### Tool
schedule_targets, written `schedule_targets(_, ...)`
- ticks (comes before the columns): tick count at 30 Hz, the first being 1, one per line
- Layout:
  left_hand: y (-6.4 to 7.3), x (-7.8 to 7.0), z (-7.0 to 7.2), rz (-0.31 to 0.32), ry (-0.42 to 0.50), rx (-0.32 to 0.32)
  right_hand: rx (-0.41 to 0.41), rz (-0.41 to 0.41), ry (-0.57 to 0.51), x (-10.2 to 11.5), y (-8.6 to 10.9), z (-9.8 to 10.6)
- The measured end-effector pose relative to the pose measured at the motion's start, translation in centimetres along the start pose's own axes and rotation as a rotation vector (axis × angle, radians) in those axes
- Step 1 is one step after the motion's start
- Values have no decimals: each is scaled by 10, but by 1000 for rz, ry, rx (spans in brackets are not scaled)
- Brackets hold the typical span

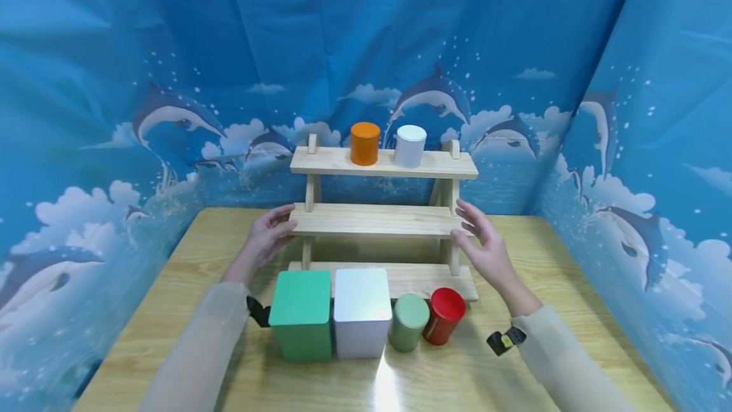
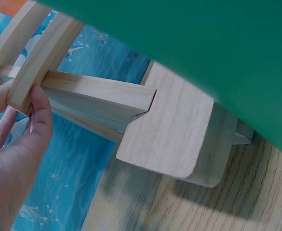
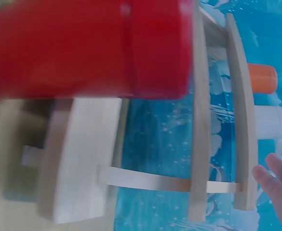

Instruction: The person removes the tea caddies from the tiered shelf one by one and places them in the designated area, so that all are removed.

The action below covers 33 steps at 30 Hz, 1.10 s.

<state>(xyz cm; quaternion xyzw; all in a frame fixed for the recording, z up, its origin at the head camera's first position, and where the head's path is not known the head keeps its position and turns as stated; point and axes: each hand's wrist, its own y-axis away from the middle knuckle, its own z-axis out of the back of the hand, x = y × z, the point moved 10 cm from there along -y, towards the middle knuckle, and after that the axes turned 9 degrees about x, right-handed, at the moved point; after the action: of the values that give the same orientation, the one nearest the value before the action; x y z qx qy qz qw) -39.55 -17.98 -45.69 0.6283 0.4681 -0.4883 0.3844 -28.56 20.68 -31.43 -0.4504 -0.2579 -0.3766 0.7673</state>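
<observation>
A three-tier wooden display stand (image 1: 377, 220) stands on the table. My left hand (image 1: 270, 234) is at the left end of its middle shelf; the left wrist view shows thumb and fingers (image 2: 42, 113) pinching that board's end (image 2: 39, 62). Beside the right end of the same shelf, my right hand (image 1: 483, 243) has its fingers spread and slightly bent, and the right wrist view shows nothing in its fingers (image 3: 277, 166). On the top shelf sit an orange cylinder (image 1: 365, 144) and a white cylinder (image 1: 410, 146).
In front of the stand, a green box (image 1: 301, 315), a white box (image 1: 362, 313), a pale green cylinder (image 1: 408, 323) and a red cylinder (image 1: 443, 315) form a row on the wooden table (image 1: 457, 380). Blue dolphin-print curtains (image 1: 343, 30) enclose the back and sides.
</observation>
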Motion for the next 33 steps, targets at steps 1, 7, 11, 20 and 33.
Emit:
schedule_targets(1,0,0,0,1,-3,0,-7,-6,0,0,-2,1)
schedule_targets(7,-1,0,-1,-5,7,16,-32,-5,8,2,-15,6)
schedule_targets(11,3,-6,-5,5,16,32,-21,6,17,5,-26,2)
schedule_targets(20,1,0,-1,-1,7,9,-59,5,37,12,-50,0)
schedule_targets(33,0,1,1,-11,13,16,-93,-93,-59,-10,-83,-4)
